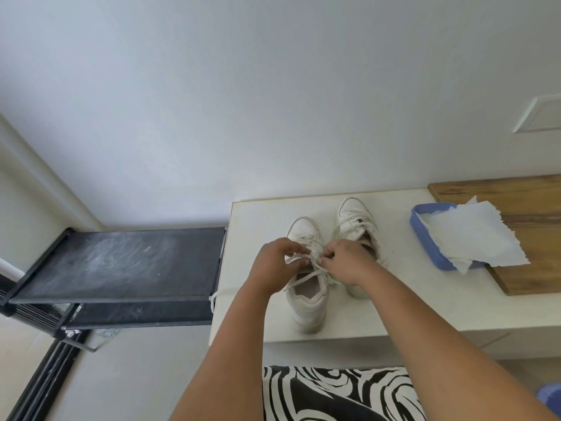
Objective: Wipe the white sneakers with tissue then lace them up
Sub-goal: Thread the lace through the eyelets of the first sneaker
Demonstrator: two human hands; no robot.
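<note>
A black rack [115,262] stands left of the white table [425,299], where two white sneakers sit side by side. The left hand [274,264] and right hand [346,261] each pinch a lace [299,281] over the near sneaker [308,302], fingers curled tight on it. The other sneaker [355,220] sits just beside it, and farther right a blue tray [425,238] holds tissue [473,235].
</note>
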